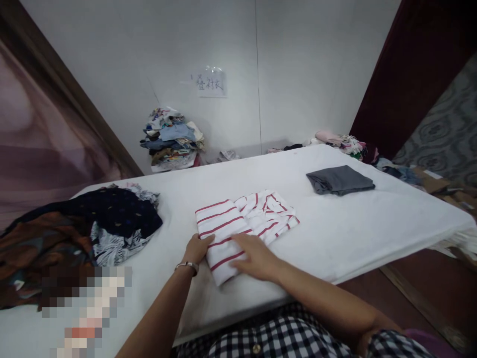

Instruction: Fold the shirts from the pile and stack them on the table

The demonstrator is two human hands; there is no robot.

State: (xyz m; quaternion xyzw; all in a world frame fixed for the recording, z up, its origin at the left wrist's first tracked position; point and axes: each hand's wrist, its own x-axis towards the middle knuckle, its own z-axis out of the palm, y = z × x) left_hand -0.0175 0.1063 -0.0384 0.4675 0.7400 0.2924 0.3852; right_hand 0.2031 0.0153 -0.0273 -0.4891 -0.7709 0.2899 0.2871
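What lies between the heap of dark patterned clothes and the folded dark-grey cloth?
A partly folded white fabric garment with red stripes shows there in the head view.

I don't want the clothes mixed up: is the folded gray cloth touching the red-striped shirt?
Apart. The head view shows white table covering between the gray cloth and the striped shirt.

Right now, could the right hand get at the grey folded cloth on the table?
Probably yes, with a stretch: nothing upright stands between the right hand and the grey folded cloth, only the striped garment's low edge and white tabletop.
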